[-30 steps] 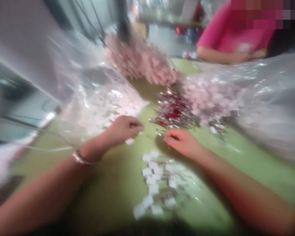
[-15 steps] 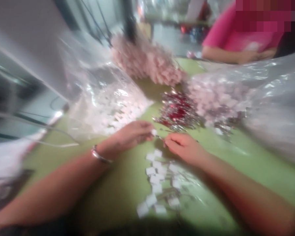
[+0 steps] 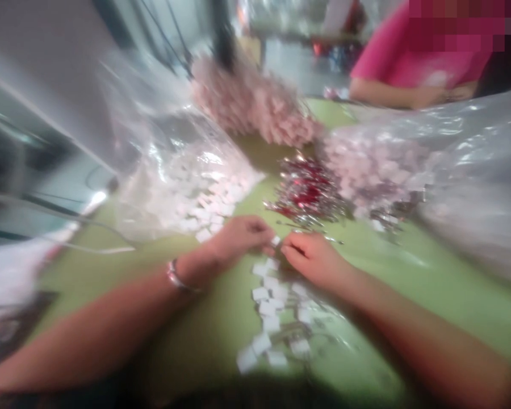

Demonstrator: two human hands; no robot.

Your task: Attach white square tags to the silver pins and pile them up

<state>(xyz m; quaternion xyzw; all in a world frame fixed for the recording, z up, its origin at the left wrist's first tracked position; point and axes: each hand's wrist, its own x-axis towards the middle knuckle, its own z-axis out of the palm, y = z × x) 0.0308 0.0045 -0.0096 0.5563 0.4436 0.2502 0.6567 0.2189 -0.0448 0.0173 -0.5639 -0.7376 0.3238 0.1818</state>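
My left hand (image 3: 244,236), wearing a bracelet (image 3: 176,277) at the wrist, pinches a small white square piece (image 3: 275,241) at its fingertips. Close against it, my right hand (image 3: 309,253) is closed with thumb and forefinger together. A thin silvery piece showed at these right fingertips a moment ago; now the fingers mostly hide it. Just below both hands, several white square pieces (image 3: 267,307) with thin strands lie scattered on the green table (image 3: 204,335). Beyond the right hand sits a heap of silver and red slender pieces (image 3: 309,190).
A clear plastic bag (image 3: 162,147) spills white pieces (image 3: 208,213) at the left. Pink bundles (image 3: 255,108) lie at the back. On the right is another plastic bag (image 3: 472,187) beside pale pink pieces (image 3: 375,167). A person in a pink shirt (image 3: 392,57) is across the table.
My left hand has moved slightly right and down, bringing the white piece up to my right fingertips. The gap with the thin silvery piece between the hands has closed.
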